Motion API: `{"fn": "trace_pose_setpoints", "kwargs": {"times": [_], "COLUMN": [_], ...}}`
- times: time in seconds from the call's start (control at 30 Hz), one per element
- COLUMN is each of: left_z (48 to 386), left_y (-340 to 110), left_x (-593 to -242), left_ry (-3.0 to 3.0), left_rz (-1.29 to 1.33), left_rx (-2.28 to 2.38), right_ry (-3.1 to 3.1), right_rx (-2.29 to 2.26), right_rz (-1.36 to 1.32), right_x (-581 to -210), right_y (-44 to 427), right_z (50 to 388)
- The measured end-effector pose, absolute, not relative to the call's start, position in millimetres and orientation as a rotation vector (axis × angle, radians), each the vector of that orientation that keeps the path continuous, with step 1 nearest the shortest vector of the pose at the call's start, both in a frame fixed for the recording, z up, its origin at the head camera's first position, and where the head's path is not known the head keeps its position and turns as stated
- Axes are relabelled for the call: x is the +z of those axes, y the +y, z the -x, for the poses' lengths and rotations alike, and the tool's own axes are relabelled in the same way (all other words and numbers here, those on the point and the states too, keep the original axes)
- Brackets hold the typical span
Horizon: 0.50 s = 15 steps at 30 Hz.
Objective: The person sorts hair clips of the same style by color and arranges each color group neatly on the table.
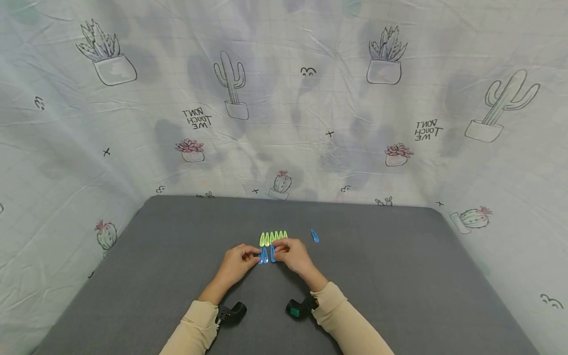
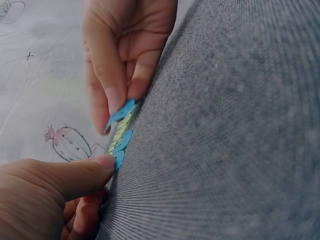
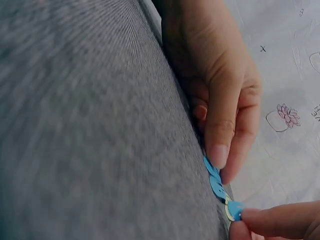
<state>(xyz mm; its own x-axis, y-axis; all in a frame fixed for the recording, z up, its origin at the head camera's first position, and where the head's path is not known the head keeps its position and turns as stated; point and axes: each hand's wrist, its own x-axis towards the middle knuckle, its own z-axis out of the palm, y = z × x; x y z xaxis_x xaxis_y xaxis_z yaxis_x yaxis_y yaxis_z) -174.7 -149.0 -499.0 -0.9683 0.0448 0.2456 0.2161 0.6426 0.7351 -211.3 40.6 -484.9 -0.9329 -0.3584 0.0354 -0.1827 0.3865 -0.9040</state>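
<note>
Yellow-green snap hair clips (image 1: 267,239) lie side by side in a row on the grey table. In front of them two blue hair clips (image 1: 265,255) lie close together. My left hand (image 1: 237,261) pinches the leftmost blue hair clip (image 2: 119,159) at its outer edge between thumb and finger. Slightly to the right, my right hand (image 1: 290,252) pinches another blue hair clip (image 2: 120,115), which is tilted and raised in the left wrist view. My right fingers partly cover the right end of the yellow-green row in the head view.
One more blue hair clip (image 1: 315,236) lies apart, to the right of the row. The grey tabletop (image 1: 399,276) stretches out on both sides. Behind it hangs a white cloth (image 1: 284,98) printed with cacti. Each wrist wears a black camera mount (image 1: 232,314).
</note>
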Motion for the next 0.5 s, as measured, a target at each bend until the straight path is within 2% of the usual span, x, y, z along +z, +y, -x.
{"fn": "trace_pose_setpoints", "kwargs": {"times": [0.5], "left_z": [176.0], "left_y": [-149.9], "left_x": [-495.3], "left_ry": [-2.662], "left_rz": [0.216], "left_rx": [-1.226], "right_ry": [2.623], "right_rx": [-1.413], "right_rz": [0.498], "right_x": [-476.2], "right_y": [29.7], "right_z": [213.0]}}
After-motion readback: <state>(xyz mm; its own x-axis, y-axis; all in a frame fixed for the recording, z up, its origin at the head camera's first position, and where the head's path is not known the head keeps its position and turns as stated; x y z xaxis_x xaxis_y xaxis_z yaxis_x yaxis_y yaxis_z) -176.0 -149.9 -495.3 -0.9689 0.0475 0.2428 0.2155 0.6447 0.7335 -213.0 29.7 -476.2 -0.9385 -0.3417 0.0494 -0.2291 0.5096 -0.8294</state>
